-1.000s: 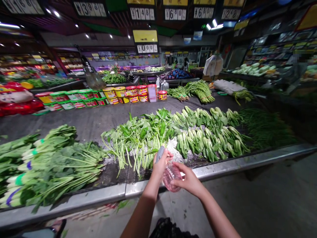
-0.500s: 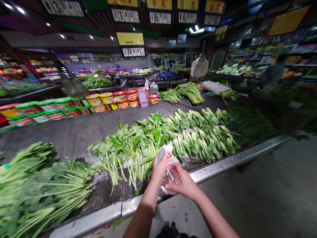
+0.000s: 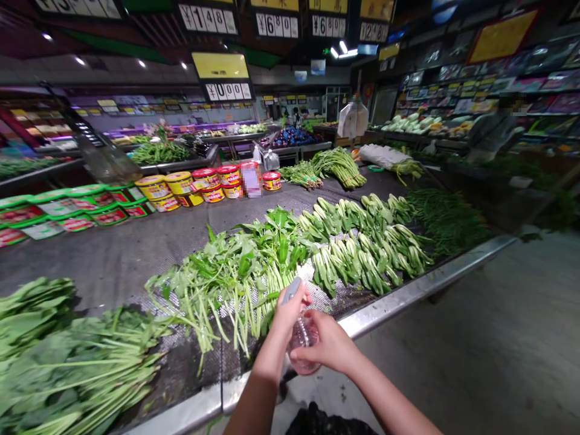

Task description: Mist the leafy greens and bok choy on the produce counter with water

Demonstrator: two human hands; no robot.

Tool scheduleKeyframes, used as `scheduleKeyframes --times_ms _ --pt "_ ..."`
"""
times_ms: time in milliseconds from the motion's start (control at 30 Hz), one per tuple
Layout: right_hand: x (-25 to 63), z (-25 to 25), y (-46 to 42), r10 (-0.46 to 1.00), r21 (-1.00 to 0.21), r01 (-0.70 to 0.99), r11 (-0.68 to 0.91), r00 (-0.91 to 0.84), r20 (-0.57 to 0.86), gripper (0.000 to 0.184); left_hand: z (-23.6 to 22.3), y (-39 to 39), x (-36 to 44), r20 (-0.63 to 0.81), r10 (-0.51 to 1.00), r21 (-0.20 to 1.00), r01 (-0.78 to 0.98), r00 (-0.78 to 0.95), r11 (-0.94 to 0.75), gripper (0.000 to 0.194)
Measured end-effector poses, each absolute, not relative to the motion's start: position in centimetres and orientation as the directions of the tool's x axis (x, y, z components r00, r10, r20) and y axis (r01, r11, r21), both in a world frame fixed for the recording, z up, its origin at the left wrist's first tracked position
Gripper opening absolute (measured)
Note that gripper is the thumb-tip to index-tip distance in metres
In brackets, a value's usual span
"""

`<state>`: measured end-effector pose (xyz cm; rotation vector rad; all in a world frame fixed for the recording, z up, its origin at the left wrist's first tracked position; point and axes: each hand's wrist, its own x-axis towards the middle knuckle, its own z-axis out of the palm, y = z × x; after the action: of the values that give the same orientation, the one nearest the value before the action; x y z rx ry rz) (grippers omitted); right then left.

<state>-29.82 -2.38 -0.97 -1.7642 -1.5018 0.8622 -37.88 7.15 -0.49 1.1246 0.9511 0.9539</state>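
A clear, ribbed spray bottle (image 3: 305, 339) with a grey head is held between my two hands, above the metal edge of the vegetable stand. My left hand (image 3: 290, 311) is closed around its top, with the grey spray head showing above the hand; some of its fingers are hidden. Curled around the bottle's body from the right is my right hand (image 3: 330, 343). Just beyond the hands lie loose leafy greens with long stems (image 3: 235, 266). Bundles of bok choy (image 3: 353, 266) lie in two rows to the right of them.
Broad-leaved greens (image 3: 86, 362) cover the stand's near left. Stacked tubs (image 3: 167, 193) line its back, with long green bundles (image 3: 339, 168) beside them. A metal rim (image 3: 380, 314) borders the stand. Price signs (image 3: 226, 75) hang overhead. A person (image 3: 493, 130) stands at the far right.
The view has swung slightly right, so the stand appears shifted left. Both hands still hold the bottle, which sits a little lower in view, and my right hand has moved up along it.
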Motion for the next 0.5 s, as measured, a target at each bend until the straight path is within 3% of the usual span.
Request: scheduleKeyframes --times_ms 133,500 --pt "-30.5 -1.5 -2.3 0.991 -0.84 0.528 -0.123 0.114 -0.074 0.063 -1.0 7.1 -38.4 -0.23 0.923 0.956 -0.105 0.308 0.273 0.037" --pt "-32.0 -2.4 -1.8 0.977 -0.854 0.485 -0.19 0.175 -0.118 0.061 -1.5 8.4 -39.6 -0.175 0.863 0.979 -0.012 0.474 0.205 0.037"
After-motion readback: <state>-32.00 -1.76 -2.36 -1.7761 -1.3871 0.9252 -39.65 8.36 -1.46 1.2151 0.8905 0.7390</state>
